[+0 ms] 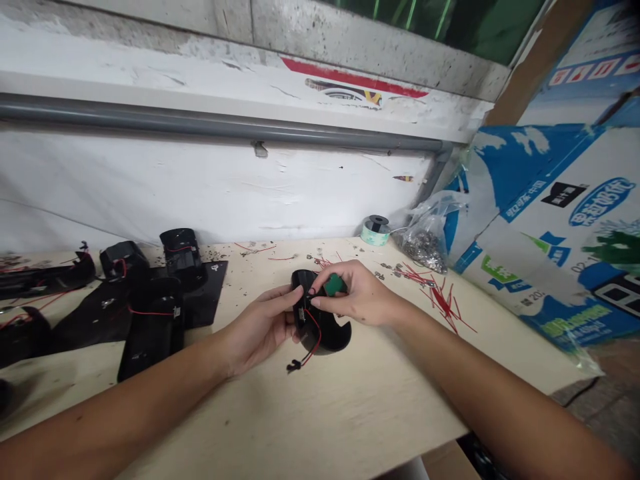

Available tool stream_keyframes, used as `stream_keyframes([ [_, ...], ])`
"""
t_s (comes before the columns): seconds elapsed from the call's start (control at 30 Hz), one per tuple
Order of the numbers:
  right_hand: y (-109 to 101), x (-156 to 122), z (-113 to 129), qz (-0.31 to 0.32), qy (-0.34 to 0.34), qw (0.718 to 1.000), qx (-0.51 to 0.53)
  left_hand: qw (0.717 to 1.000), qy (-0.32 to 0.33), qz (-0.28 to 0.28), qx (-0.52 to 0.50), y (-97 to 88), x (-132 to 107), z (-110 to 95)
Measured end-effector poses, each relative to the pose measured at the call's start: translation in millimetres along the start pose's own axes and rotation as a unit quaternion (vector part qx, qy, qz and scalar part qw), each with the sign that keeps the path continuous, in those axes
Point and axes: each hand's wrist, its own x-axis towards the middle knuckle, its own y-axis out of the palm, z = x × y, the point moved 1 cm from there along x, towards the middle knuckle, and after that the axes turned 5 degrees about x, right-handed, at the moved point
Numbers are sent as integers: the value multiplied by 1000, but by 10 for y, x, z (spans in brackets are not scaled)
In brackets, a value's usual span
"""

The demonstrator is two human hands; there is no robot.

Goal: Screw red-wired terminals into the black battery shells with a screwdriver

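Head view: left hand (273, 320) grips black shell (334, 335); right hand (357, 293) bent over shell's far end, I can't tell if pinching. Red wire (319, 337) looping past shell's near edge might snag, tear loose.

We see a scuffed white wall (200, 187) across the back, marks and peeling bits all over. We note a grey pipe (200, 123) running along it, bending down at the right end. Above, we get a stained grey window ledge (375, 43), with a torn red strip (355, 78) stuck just below, and dark green window glass (480, 27) with bright streaks at top right. Right side, we have big blue-and-white printed cardboard (525, 227). We see a pale wood tabletop (310, 413) against the wall, brownish tiled floor (615, 380) lower right, light soft, shadows faint
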Motion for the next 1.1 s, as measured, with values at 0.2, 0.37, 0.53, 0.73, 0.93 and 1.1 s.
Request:
stream_keyframes([
  [0.2, 2, -10, 5, 24, -2, 1000, -12, 1000, 1, 7, 9, 7, 2, 6],
  [0.37, -9, -39, 77, 52, -26, 996, -66, 1000, -1, 28, 5, -8, 5, 22],
  [0.53, 4, -69, 90, 67, -21, 995, -69, 999, -2, 29, 24, -20, 15, 50],
  [0.73, 2, -92, 104, 83, -8, 991, -104, 999, 1, 15, 42, -8, 7, 73],
  [0.93, -5, -71, 115, 61, 45, 996, -53, 999, -11, 26, 19, -6, -5, 15],
  [1.1, 32, -63, 53, 31, 93, 995, -4, 999, -4, 36, 3, -25, 0, -3],
])
